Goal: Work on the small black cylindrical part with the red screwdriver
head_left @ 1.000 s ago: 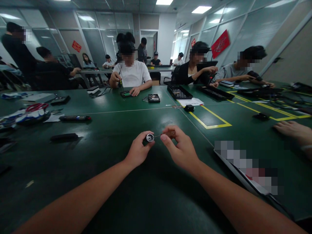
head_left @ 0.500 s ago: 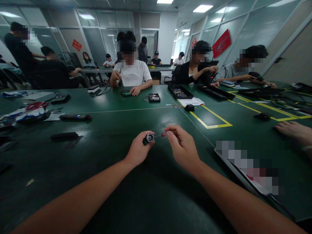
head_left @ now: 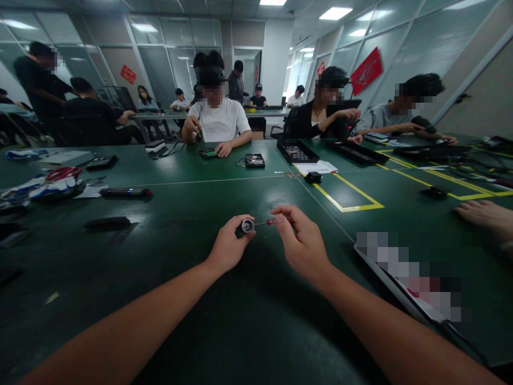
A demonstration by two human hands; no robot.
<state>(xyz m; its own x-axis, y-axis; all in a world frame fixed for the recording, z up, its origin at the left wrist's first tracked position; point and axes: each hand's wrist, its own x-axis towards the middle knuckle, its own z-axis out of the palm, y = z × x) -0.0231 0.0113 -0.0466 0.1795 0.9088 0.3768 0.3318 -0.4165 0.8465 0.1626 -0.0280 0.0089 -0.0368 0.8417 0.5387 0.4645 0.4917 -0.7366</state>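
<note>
Head view, center of frame: our left hand (head_left: 227, 248) pinches a small round silver-faced part (head_left: 247, 226) just above the green table (head_left: 168, 256), and our right hand (head_left: 302, 243) grips a thin red-handled tool (head_left: 267, 222) whose tip touches that part. Lower right we see a flat tray (head_left: 385, 272), partly blurred; another person's hand (head_left: 483, 214) rests at the right edge, well apart from ours.
</note>
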